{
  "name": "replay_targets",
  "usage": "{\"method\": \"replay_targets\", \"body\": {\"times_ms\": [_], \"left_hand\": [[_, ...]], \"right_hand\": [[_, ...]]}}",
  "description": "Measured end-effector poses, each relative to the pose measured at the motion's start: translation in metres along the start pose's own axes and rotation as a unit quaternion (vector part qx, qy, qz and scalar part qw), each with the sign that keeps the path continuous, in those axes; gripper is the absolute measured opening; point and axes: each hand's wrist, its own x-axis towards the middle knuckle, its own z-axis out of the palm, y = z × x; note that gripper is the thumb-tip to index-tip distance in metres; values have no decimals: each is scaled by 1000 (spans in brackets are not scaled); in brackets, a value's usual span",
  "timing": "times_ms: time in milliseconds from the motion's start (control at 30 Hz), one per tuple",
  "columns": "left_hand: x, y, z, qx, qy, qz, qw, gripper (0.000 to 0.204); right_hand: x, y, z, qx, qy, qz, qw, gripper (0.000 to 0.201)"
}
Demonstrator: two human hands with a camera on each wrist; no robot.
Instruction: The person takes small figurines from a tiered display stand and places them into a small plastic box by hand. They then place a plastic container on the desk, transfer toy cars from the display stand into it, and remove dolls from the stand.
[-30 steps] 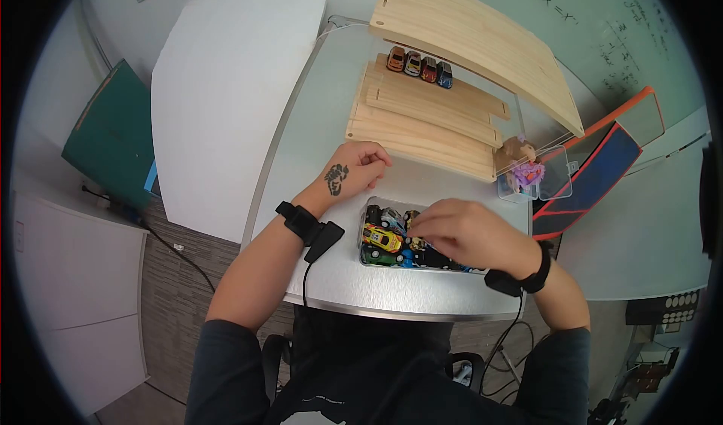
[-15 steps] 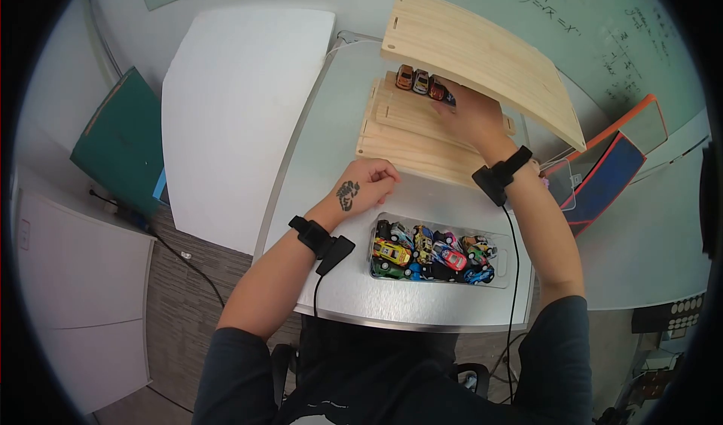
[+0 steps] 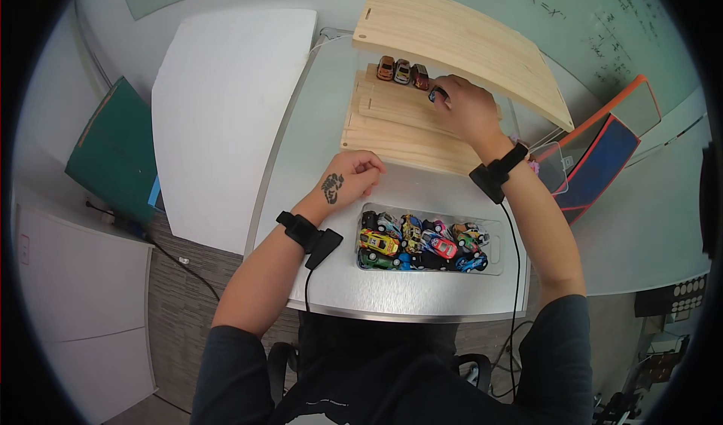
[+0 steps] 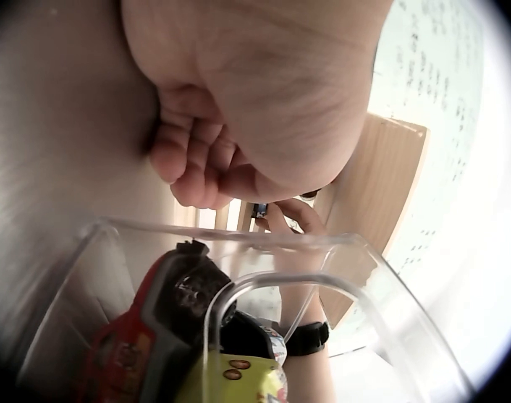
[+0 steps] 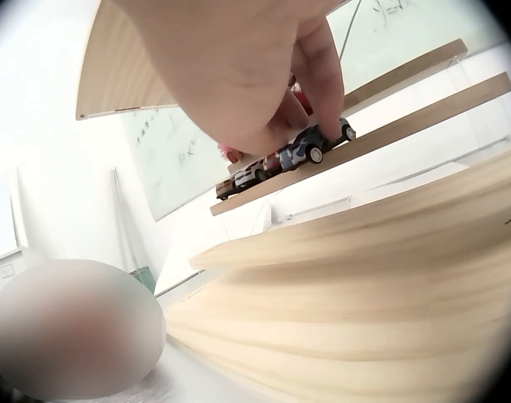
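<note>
On the upper wooden shelf, my right hand (image 3: pixel 468 111) has its fingers on a dark blue toy car (image 3: pixel 434 93). The right wrist view shows thumb and fingers around the blue car (image 5: pixel 304 149), whose wheels stand at the shelf's edge. Left of it are an orange car (image 3: pixel 385 68), a white-and-yellow car (image 3: pixel 402 71) and a dark red car (image 3: pixel 420 77) in a row. My left hand (image 3: pixel 349 178) rests on the table, fingers loosely curled and holding nothing, behind a clear box (image 3: pixel 494 262) of toy cars.
A wide wooden board (image 3: pixel 459 37) overhangs the shelf steps (image 3: pixel 410 146). Behind my right wrist, a clear lidded container (image 3: pixel 553 170) is partly hidden. A cable (image 3: pixel 518 274) runs from my right wrist across the table's right side. A white panel (image 3: pixel 226 123) stands left of the table.
My right hand has gone from the box of cars up to the shelf, where its fingers are now around the blue car. The left hand has stayed on the table.
</note>
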Motion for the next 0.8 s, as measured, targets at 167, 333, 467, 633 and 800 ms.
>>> {"method": "replay_targets", "body": {"times_ms": [167, 333, 467, 633, 800], "left_hand": [[-1, 2, 0, 6, 0, -7, 1000, 13], [0, -1, 1, -15, 2, 0, 1000, 14], [0, -1, 1, -12, 1, 1, 1000, 14], [0, 0, 1, -8, -1, 0, 1000, 14], [0, 0, 1, 11, -1, 7, 1000, 13]], "right_hand": [[3, -11, 0, -43, 39, -1, 998, 46], [13, -13, 9, -106, 9, -32, 994, 57], [17, -15, 12, -103, 7, -30, 994, 52], [22, -21, 18, -164, -66, 5, 984, 35], [4, -30, -22, -94, -43, -7, 995, 21]]}}
